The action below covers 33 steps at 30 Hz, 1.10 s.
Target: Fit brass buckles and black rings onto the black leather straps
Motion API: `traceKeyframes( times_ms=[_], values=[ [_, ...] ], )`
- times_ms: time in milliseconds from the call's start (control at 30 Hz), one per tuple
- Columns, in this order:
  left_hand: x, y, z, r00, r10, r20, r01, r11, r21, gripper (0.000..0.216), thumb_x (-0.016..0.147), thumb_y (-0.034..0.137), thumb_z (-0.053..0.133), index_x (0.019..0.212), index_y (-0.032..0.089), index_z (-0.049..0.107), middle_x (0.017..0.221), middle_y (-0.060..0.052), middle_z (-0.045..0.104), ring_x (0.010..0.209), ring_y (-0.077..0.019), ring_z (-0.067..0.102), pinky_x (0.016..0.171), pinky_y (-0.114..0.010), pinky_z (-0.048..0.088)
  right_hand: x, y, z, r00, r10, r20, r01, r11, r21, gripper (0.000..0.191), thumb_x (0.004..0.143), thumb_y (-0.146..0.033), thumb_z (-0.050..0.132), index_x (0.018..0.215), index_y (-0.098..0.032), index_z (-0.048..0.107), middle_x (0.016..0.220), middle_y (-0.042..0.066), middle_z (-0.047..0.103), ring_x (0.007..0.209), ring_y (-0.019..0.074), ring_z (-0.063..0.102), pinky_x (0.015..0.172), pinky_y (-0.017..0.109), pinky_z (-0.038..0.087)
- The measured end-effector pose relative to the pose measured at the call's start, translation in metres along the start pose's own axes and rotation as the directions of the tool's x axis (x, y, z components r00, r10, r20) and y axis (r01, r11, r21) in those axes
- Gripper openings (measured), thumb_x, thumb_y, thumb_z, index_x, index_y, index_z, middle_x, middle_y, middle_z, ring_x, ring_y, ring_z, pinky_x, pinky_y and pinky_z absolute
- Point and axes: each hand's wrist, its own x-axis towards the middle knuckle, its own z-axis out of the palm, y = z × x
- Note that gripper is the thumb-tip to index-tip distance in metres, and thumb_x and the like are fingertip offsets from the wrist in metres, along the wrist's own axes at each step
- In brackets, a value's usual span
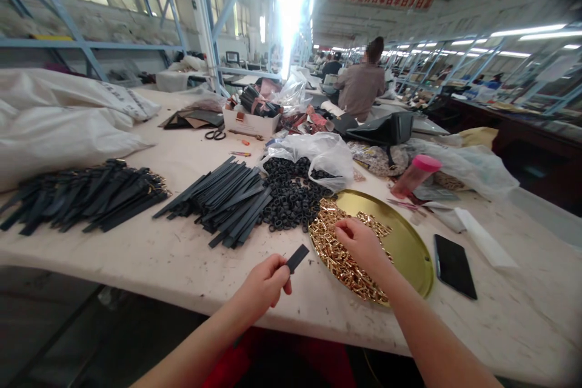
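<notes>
Fingers of the left hand (pixel 266 284), low in the centre of the frame, are closed in a pinch on a short black strap (pixel 297 257), whose free end juts up and to the right above the table's (pixel 136 254) front edge. Just right of it, the right hand (pixel 361 244) reaches into the gold tray (pixel 409 242), fingertips curled down onto the heap of gold buckles (pixel 336 251) piled on the tray's left side; they seem to be closing on one piece, though I cannot tell whether a buckle is already held.

Judging from this, the step in hand is picking a buckle to pair with the strap. The next move likely calls for lifting a single buckle clear of the tangled heap and bringing it to the strap's free end with the opening lined up, so a steady hold by the left hand matters.

Behind the tray, in the middle of the frame, lies a pile of black rings (pixel 291 194) spilling from a clear plastic bag (pixel 318 154). Left of it sits a stack of long black strips (pixel 222 197), and further left another heap of straps (pixel 86 194). A pink-capped bottle (pixel 416 174) lies tilted beyond the tray, and a dark phone (pixel 454 265) rests flat to its right. A seated person (pixel 361 88) works far back.
</notes>
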Motion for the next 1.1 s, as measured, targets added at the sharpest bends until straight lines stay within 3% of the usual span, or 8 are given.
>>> traceKeyframes(
  times_ms=[100,333,467,533,767,833,967,1100],
  values=[
    [0.009,0.004,0.005,0.999,0.049,-0.011,-0.049,0.999,0.001,0.015,0.074,0.029,0.038,0.074,0.017,0.047,0.057,0.004,0.054,0.036,-0.0062,0.035,0.037,-0.020,0.026,-0.002,-0.005,-0.001,0.997,0.080,0.016,-0.082,0.984,0.161,0.021,0.078,-0.033,0.043,0.077,-0.019,0.057,0.067,0.001,0.058,0.061,0.0148,0.051,0.057,0.026,0.037],
    [0.023,-0.008,0.014,0.995,0.095,-0.025,-0.094,0.994,0.056,0.015,0.076,0.030,0.040,0.074,0.018,0.048,0.057,0.004,0.054,0.035,-0.0066,0.036,0.035,-0.019,0.028,-0.006,0.003,0.002,0.984,0.174,-0.029,-0.160,0.949,0.270,0.018,0.075,-0.033,0.047,0.078,-0.017,0.055,0.068,0.002,0.059,0.062,0.0151,0.052,0.059,0.028,0.038],
    [0.029,0.003,0.014,0.981,0.177,-0.074,-0.169,0.980,0.106,0.020,0.078,0.035,0.043,0.075,0.017,0.050,0.058,0.004,0.054,0.040,-0.0071,0.039,0.039,-0.019,0.030,-0.017,-0.017,-0.001,0.985,0.118,0.122,-0.169,0.764,0.622,0.024,0.078,-0.039,0.046,0.091,-0.019,0.050,0.069,-0.001,0.055,0.061,0.0127,0.053,0.059,0.028,0.042],
    [0.031,0.014,0.013,0.967,0.239,-0.086,-0.226,0.965,0.136,0.022,0.078,0.037,0.044,0.077,0.017,0.052,0.059,0.004,0.053,0.043,-0.0076,0.039,0.042,-0.020,0.030,-0.024,-0.032,-0.002,0.975,0.068,0.211,-0.201,0.677,0.708,0.025,0.078,-0.040,0.047,0.093,-0.020,0.049,0.069,-0.003,0.052,0.059,0.0112,0.053,0.058,0.027,0.043],
    [0.028,0.022,0.007,0.956,0.292,-0.031,-0.271,0.918,0.288,0.021,0.075,0.034,0.049,0.069,0.016,0.056,0.058,0.002,0.052,0.054,-0.0112,0.045,0.048,-0.022,0.031,-0.036,-0.056,0.007,0.951,-0.099,0.294,-0.138,0.714,0.687,0.027,0.076,-0.027,0.054,0.101,-0.018,0.053,0.067,-0.003,0.052,0.057,0.0086,0.043,0.053,0.022,0.034],
    [0.027,0.016,0.006,0.968,0.248,-0.043,-0.227,0.934,0.275,0.020,0.074,0.033,0.048,0.068,0.016,0.055,0.057,0.003,0.051,0.053,-0.0112,0.045,0.048,-0.022,0.031,-0.038,-0.057,0.009,0.929,-0.109,0.354,-0.199,0.659,0.725,0.027,0.077,-0.024,0.052,0.104,-0.019,0.053,0.067,-0.004,0.051,0.058,0.0083,0.043,0.055,0.022,0.035],
    [0.028,0.005,0.007,0.969,0.211,-0.130,-0.167,0.944,0.284,0.016,0.072,0.028,0.046,0.065,0.016,0.053,0.056,0.003,0.051,0.053,-0.0109,0.045,0.048,-0.022,0.030,-0.045,-0.061,0.016,0.859,-0.154,0.489,-0.389,0.424,0.818,0.045,0.073,-0.020,0.057,0.116,-0.024,0.046,0.079,-0.003,0.055,0.069,0.0083,0.047,0.061,0.021,0.038],
    [0.029,-0.001,0.006,0.964,0.197,-0.178,-0.134,0.939,0.316,0.015,0.072,0.029,0.047,0.063,0.017,0.050,0.055,0.004,0.049,0.052,-0.0105,0.043,0.047,-0.022,0.028,-0.048,-0.065,0.030,0.923,-0.030,0.383,-0.339,0.405,0.849,0.036,0.071,-0.030,0.062,0.105,-0.022,0.052,0.069,-0.004,0.056,0.063,0.0087,0.049,0.059,0.022,0.039]
  ],
)
